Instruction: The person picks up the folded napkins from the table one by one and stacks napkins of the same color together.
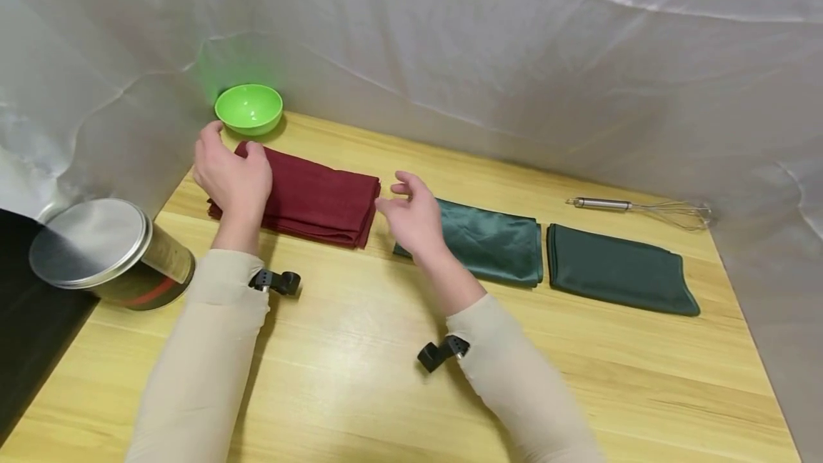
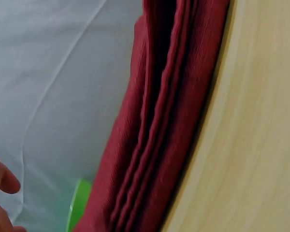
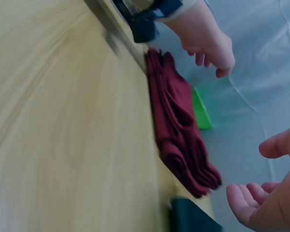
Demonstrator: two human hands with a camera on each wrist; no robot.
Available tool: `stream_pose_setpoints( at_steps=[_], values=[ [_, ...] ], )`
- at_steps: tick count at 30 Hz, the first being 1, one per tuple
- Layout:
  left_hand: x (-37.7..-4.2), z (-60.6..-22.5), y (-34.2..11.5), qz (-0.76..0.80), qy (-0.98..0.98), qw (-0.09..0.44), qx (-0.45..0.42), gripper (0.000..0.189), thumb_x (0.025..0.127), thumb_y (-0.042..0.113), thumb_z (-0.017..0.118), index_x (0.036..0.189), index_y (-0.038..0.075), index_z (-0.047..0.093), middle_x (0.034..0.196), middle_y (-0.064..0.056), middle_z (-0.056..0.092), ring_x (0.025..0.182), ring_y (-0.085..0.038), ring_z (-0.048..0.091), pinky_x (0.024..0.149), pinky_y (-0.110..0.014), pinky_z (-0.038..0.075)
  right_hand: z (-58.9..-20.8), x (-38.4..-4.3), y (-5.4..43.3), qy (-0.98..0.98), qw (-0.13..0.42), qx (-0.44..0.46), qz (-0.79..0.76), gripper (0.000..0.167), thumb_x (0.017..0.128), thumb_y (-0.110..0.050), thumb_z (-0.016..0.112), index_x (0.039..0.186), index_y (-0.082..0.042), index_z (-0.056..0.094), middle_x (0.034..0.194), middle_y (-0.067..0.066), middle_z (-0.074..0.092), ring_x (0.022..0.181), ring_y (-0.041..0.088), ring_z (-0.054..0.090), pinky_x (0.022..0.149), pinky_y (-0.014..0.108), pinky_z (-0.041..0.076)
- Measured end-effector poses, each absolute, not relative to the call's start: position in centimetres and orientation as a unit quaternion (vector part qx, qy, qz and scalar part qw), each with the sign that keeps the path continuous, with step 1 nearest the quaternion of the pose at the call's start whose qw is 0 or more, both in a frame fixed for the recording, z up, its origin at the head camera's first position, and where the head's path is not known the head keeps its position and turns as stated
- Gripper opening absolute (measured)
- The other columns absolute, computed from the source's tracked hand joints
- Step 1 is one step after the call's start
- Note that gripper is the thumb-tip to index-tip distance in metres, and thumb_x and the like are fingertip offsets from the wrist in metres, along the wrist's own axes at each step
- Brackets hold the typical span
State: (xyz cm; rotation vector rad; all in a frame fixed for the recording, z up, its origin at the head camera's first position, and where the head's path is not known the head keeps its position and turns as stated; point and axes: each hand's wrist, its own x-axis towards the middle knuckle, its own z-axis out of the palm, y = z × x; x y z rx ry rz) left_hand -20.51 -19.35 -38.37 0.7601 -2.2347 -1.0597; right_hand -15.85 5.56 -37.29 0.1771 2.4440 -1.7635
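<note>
A folded dark red cloth [image 1: 315, 195] lies on the wooden table, its stacked layers [image 2: 154, 145] plain in the left wrist view. My left hand [image 1: 233, 170] hovers over its left end, fingers loosely bent, apart from the cloth in the right wrist view. Between the red cloth's right end and a folded shiny green cloth [image 1: 491, 241] is my right hand [image 1: 414, 216]. Its thumb and fingers [image 3: 244, 200] are spread apart with nothing between them. In the head view this hand covers part of the green cloth's left end.
A bright green bowl [image 1: 249, 109] stands behind the red cloth, by the hanging white sheet [image 1: 450, 41]. A lidded tin [image 1: 116, 252] is left of my left forearm. Rightward lie a folded dark green cloth [image 1: 617, 270] and a metal whisk [image 1: 643, 208].
</note>
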Motion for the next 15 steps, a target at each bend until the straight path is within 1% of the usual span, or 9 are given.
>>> stream_pose_setpoints(
  at_steps=[3, 6, 8, 11, 15],
  values=[
    [-20.2, -37.9, -18.6, -0.404, -0.825, 0.300, 0.256, 0.052, 0.093, 0.026, 0.059, 0.142, 0.017, 0.047, 0.140, 0.002, 0.051, 0.132, -0.010, 0.040, 0.109, -0.029, 0.022, -36.7, -15.3, 6.9, 0.807, 0.022, 0.039, -0.589, 0.052, 0.092, -0.015, 0.071, 0.141, -0.014, 0.054, 0.125, 0.004, 0.060, 0.104, 0.016, 0.060, 0.083, 0.035, 0.053],
    [-19.8, -37.4, -18.0, -0.410, -0.823, 0.319, 0.231, 0.060, 0.093, 0.028, 0.060, 0.148, 0.018, 0.039, 0.146, 0.003, 0.045, 0.135, -0.007, 0.036, 0.109, -0.029, 0.023, -36.4, -14.7, 7.9, 0.802, -0.003, 0.013, -0.597, 0.051, 0.092, -0.013, 0.071, 0.140, -0.013, 0.055, 0.122, 0.000, 0.060, 0.106, 0.017, 0.061, 0.086, 0.035, 0.052],
    [-19.5, -37.0, -17.5, -0.412, -0.823, 0.326, 0.216, 0.068, 0.092, 0.031, 0.061, 0.152, 0.018, 0.033, 0.149, 0.001, 0.041, 0.136, -0.008, 0.035, 0.110, -0.030, 0.024, -36.4, -14.3, 8.5, 0.801, -0.021, -0.009, -0.598, 0.051, 0.092, -0.011, 0.071, 0.141, -0.012, 0.055, 0.124, -0.001, 0.061, 0.110, 0.019, 0.061, 0.090, 0.035, 0.051],
    [-19.1, -36.5, -16.8, -0.424, -0.821, 0.330, 0.194, 0.078, 0.091, 0.035, 0.061, 0.157, 0.018, 0.024, 0.155, 0.002, 0.032, 0.139, -0.008, 0.031, 0.111, -0.028, 0.023, -36.4, -13.8, 9.5, 0.800, -0.048, -0.036, -0.596, 0.051, 0.093, -0.010, 0.070, 0.141, -0.012, 0.055, 0.129, 0.000, 0.060, 0.117, 0.021, 0.058, 0.096, 0.037, 0.047],
    [-18.6, -36.1, -15.7, -0.443, -0.822, 0.319, 0.163, 0.087, 0.090, 0.036, 0.063, 0.160, 0.017, 0.013, 0.161, 0.005, 0.020, 0.142, -0.005, 0.022, 0.112, -0.024, 0.017, -36.4, -13.3, 11.4, 0.798, -0.085, -0.048, -0.595, 0.052, 0.092, -0.010, 0.071, 0.142, -0.012, 0.055, 0.135, 0.000, 0.058, 0.123, 0.021, 0.055, 0.100, 0.041, 0.044]
  ],
)
